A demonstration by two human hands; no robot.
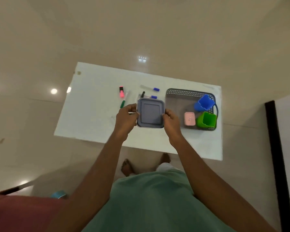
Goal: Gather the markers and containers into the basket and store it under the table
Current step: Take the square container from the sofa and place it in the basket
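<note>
I hold a square grey-blue lidded container (pixel 150 113) over the white table (pixel 94 118), my left hand (pixel 126 118) on its left edge and my right hand (pixel 171 121) on its right edge. To its right stands the grey perforated basket (pixel 176 97), which holds a blue cup (pixel 204 102), a green cup (pixel 207 120) and a small pink box (pixel 189 119). Behind the container lie a pink highlighter (pixel 121 92), a green-capped marker (pixel 124 100), a black-capped marker (pixel 142 94) and two blue-capped markers (pixel 150 88), (pixel 152 97).
The table stands on a glossy beige tiled floor. A dark vertical edge (pixel 278 156) of furniture rises at the right. A reddish surface (pixel 23 213) and a light blue ring (pixel 59 194) lie at the lower left. My bare feet (pixel 126 167) are near the table's front edge.
</note>
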